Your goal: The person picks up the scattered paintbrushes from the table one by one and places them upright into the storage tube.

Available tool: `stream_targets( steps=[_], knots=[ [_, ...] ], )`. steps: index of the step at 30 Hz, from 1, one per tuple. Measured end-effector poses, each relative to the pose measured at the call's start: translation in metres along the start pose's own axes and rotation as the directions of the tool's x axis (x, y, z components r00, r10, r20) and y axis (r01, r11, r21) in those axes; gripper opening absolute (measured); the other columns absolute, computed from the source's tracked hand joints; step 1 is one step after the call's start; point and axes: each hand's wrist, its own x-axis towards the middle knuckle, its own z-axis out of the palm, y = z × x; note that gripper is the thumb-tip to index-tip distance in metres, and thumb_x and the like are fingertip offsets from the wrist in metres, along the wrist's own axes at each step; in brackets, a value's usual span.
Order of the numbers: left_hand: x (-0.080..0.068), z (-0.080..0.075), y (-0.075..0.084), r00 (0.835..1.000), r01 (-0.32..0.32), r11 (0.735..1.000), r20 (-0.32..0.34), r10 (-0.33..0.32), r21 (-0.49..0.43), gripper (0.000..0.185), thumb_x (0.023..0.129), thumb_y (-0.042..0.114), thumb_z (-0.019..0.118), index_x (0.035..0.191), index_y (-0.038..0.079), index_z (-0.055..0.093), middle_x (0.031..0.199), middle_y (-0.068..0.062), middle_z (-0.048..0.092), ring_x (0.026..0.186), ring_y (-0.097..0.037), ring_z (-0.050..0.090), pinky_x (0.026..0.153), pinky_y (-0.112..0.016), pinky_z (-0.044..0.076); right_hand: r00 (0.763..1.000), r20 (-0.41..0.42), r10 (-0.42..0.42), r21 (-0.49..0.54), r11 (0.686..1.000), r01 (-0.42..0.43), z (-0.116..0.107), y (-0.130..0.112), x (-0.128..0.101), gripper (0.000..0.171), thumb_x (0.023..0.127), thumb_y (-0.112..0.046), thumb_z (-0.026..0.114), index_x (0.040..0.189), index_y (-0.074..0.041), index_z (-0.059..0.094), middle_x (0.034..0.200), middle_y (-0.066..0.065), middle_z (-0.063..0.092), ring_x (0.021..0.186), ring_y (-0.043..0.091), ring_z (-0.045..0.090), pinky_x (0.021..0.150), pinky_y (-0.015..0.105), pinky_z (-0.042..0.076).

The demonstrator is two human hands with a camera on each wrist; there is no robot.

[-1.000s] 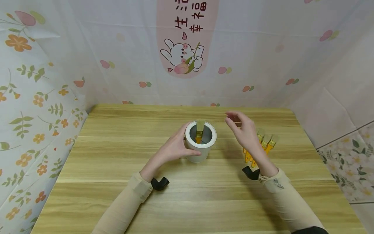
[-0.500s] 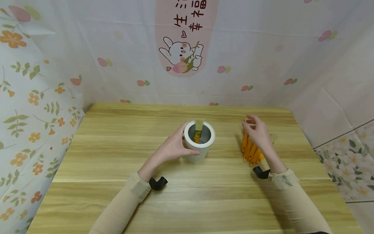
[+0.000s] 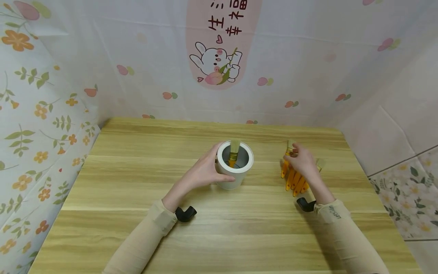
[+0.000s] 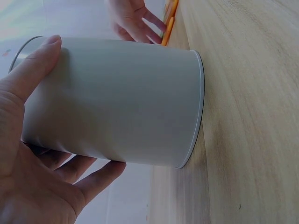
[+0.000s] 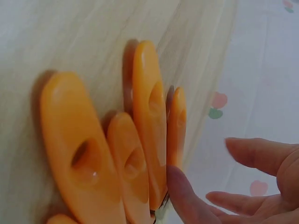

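My left hand point(image 3: 203, 171) grips a white paint can point(image 3: 230, 184) from its left side, the thumb across the front. In the left wrist view the fingers curl round the can's grey-looking wall point(image 4: 121, 102). One paintbrush point(image 3: 234, 154) stands inside the can, bristles up. On the right, my right hand point(image 3: 302, 161) is low over several paintbrushes with orange handles point(image 3: 297, 182). Its fingertips are at the leftmost paintbrush point(image 3: 284, 168), which lies slightly apart. In the right wrist view a finger overlaps that brush's handle point(image 5: 177, 121), while the thumb stands off.
A wooden table point(image 3: 219, 243) carries everything. A patterned white cloth point(image 3: 150, 76) hangs behind it, and floral cloth point(image 3: 41, 152) borders the left side. Black curved pieces point(image 3: 186, 214) stick out at both wrists, close above the tabletop.
My right hand has moved right, from beside the can to the orange-handled paintbrushes, then lower. The leftmost paintbrush has shifted slightly left from the others. My left hand keeps its hold on the can.
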Motion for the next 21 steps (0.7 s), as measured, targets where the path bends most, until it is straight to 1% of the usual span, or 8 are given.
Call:
stream_targets(
  steps=[3, 5, 10, 11, 14, 18, 21],
  knots=[
    [0.0, 0.0, 0.0, 1.0, 0.003, 1.0, 0.002, -0.003, -0.001, 0.114, 0.071, 0.039, 0.095, 0.16, 0.026, 0.026, 0.152, 0.001, 0.048, 0.135, -0.024, 0.054, 0.113, -0.05, 0.047, 1.0, -0.011, -0.011, -0.071, 0.997, 0.01, 0.004, 0.0, 0.004, 0.077, 0.098, -0.016, 0.066, 0.158, 0.008, 0.025, 0.152, 0.04, 0.039, 0.133, 0.053, 0.051, 0.103, 0.062, 0.049],
    [0.001, 0.0, 0.0, 1.0, 0.003, 1.0, 0.004, -0.003, -0.002, 0.114, 0.071, 0.039, 0.095, 0.16, 0.026, 0.025, 0.152, 0.001, 0.047, 0.137, -0.024, 0.053, 0.113, -0.05, 0.047, 0.999, -0.029, -0.02, -0.11, 0.994, 0.017, 0.007, 0.0, 0.006, 0.079, 0.094, -0.013, 0.07, 0.158, 0.008, 0.027, 0.15, 0.039, 0.042, 0.129, 0.054, 0.052, 0.103, 0.063, 0.048],
    [0.001, 0.001, -0.001, 1.0, 0.003, 1.0, 0.005, -0.003, -0.006, 0.114, 0.071, 0.04, 0.095, 0.16, 0.026, 0.026, 0.153, 0.001, 0.047, 0.137, -0.023, 0.052, 0.115, -0.051, 0.045, 0.997, -0.065, -0.045, -0.162, 0.986, 0.034, 0.014, 0.002, 0.009, 0.086, 0.086, -0.008, 0.078, 0.156, 0.009, 0.03, 0.142, 0.041, 0.048, 0.125, 0.055, 0.05, 0.104, 0.066, 0.045],
    [0.0, 0.001, -0.001, 1.0, 0.005, 1.0, 0.005, -0.005, -0.008, 0.113, 0.071, 0.04, 0.095, 0.16, 0.026, 0.026, 0.153, 0.001, 0.047, 0.138, -0.022, 0.052, 0.115, -0.051, 0.045, 0.997, -0.064, -0.048, -0.164, 0.986, 0.037, 0.015, 0.002, 0.01, 0.088, 0.085, -0.008, 0.078, 0.156, 0.01, 0.029, 0.139, 0.041, 0.049, 0.123, 0.054, 0.05, 0.103, 0.066, 0.045],
    [0.0, 0.001, -0.001, 1.0, 0.012, 1.0, 0.0, -0.012, -0.008, 0.113, 0.071, 0.04, 0.095, 0.16, 0.027, 0.026, 0.153, 0.002, 0.046, 0.139, -0.022, 0.05, 0.116, -0.052, 0.043, 0.998, -0.055, -0.044, -0.155, 0.987, 0.035, 0.016, 0.002, 0.01, 0.091, 0.086, -0.008, 0.079, 0.157, 0.01, 0.026, 0.137, 0.04, 0.05, 0.124, 0.054, 0.048, 0.106, 0.066, 0.043],
    [0.0, 0.001, -0.001, 1.0, 0.011, 1.0, -0.002, -0.011, -0.006, 0.113, 0.071, 0.04, 0.095, 0.16, 0.027, 0.027, 0.153, 0.001, 0.047, 0.139, -0.022, 0.051, 0.116, -0.052, 0.043, 0.999, -0.023, -0.024, -0.136, 0.99, 0.02, 0.016, 0.001, 0.012, 0.094, 0.087, -0.008, 0.079, 0.159, 0.01, 0.02, 0.139, 0.039, 0.049, 0.126, 0.054, 0.048, 0.106, 0.066, 0.043],
    [0.0, 0.001, -0.002, 1.0, 0.01, 1.0, -0.002, -0.01, -0.005, 0.113, 0.071, 0.041, 0.095, 0.16, 0.027, 0.026, 0.152, 0.001, 0.047, 0.138, -0.022, 0.051, 0.116, -0.052, 0.044, 1.0, -0.003, -0.017, -0.129, 0.992, 0.016, 0.015, 0.001, 0.014, 0.095, 0.087, -0.008, 0.078, 0.159, 0.01, 0.017, 0.137, 0.038, 0.052, 0.122, 0.052, 0.053, 0.104, 0.064, 0.046]
  ],
)
